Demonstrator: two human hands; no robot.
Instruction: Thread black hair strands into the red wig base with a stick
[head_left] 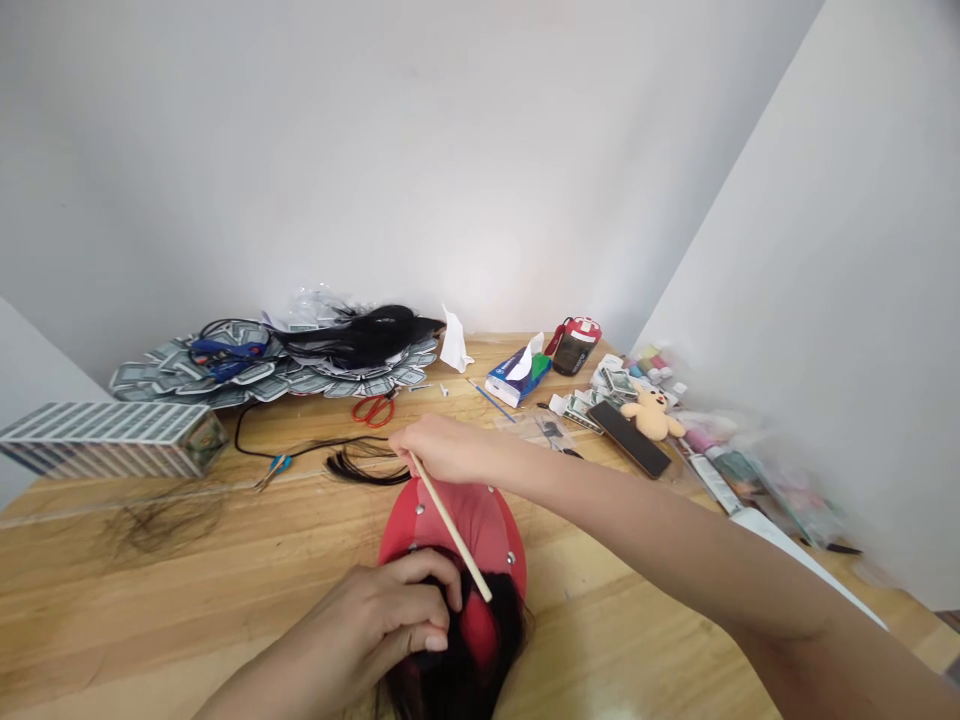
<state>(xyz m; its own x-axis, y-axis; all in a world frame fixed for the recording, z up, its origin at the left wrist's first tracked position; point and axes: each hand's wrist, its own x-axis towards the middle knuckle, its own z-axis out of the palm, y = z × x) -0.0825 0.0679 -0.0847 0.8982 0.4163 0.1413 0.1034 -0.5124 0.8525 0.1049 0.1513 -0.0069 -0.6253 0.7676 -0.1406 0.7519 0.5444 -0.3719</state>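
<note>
A red dome-shaped head form, studded with silvery pins, stands at the table's near side with dark hair on its lower part. My left hand is closed at the left of the form, its curled fingers in the black hair; the fingertips are partly hidden. Over the top of the form, my right hand grips a slim pale wooden stick, which slants down toward the hair. Loose black strands lie on the table just beside the right hand's fingers.
Red-handled scissors, a tissue pack and a long black hair bundle are farther back. A patterned box stands left. To the right lie a dark phone-like slab, a plush bear and plastic bags. Walls enclose the table.
</note>
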